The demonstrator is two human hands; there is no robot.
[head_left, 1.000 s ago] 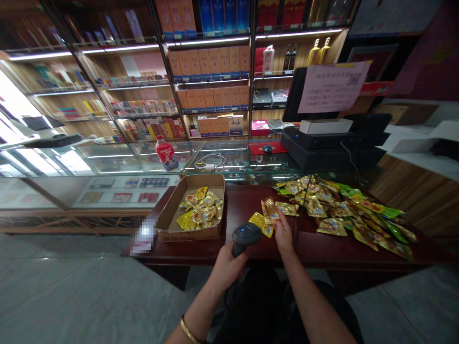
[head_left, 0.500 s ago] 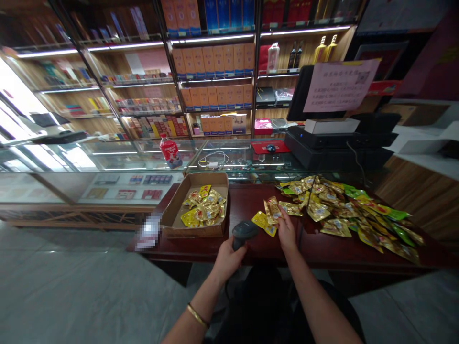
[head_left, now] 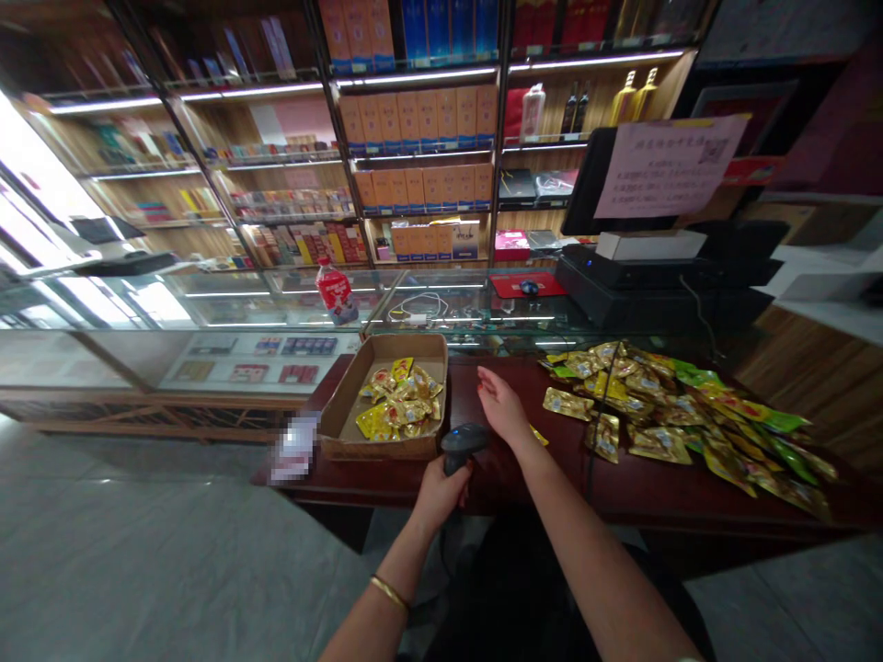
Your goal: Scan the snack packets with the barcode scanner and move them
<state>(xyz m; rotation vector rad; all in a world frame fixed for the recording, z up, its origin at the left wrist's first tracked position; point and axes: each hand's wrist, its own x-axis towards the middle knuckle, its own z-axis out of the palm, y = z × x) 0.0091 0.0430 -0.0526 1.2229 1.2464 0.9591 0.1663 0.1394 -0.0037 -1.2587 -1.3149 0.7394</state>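
Note:
My left hand is wrapped around the handle of a dark barcode scanner, held over the table's front edge. My right hand reaches left over the table, fingers extended and apart, with nothing visible in them. Under its wrist a yellow snack packet shows only a corner. Left of the hands, a shallow cardboard box holds several gold and yellow packets. To the right, a single gold packet lies at the near edge of a large pile of packets.
The dark red wooden table meets a glass counter behind. On the counter stand a red-labelled bottle, a white charger with cable, a mouse and a monitor. A blurred pale item lies left of the box.
My right hand has let go of a gold packet, which now lies near the pile, and has moved left toward the box. My left hand still grips the scanner. The view has shifted slightly.

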